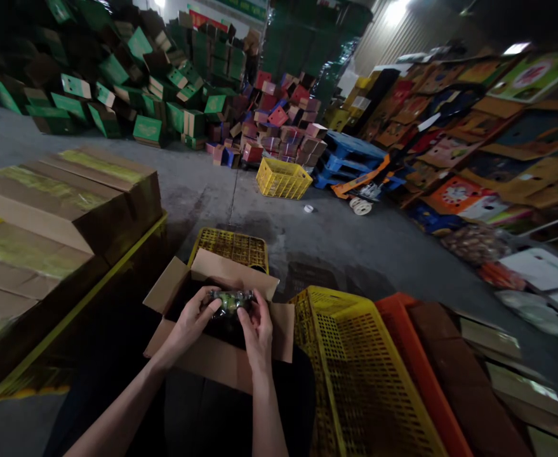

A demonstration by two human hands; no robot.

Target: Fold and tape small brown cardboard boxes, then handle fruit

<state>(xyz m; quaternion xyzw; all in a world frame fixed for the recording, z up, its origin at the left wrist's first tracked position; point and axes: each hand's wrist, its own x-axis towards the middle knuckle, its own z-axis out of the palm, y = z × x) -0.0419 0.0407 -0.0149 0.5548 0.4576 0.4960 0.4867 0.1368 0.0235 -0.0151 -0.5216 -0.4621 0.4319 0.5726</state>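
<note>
Between my two hands is a small clear plastic pack [231, 303] with green, roundish produce inside; its exact kind is too dark to tell. My left hand [197, 312] grips its left end, thumb on the near side. At the right end, my right hand [257, 320] has its thumb and fingers around the pack. Both hands hold it over an open cardboard box [212, 352] whose flaps are spread outward. The box's dark inside is mostly hidden by my hands. Behind the box, an upturned-looking yellow crate [231, 247] shows partly.
Taped cartons [93, 209] are stacked at my left. A yellow plastic crate [364, 355] and an orange crate [431, 381] stand close on my right. Farther off are another yellow crate [283, 179], an orange pallet jack [364, 184], blue pallets [350, 152] and heaped green boxes [148, 129].
</note>
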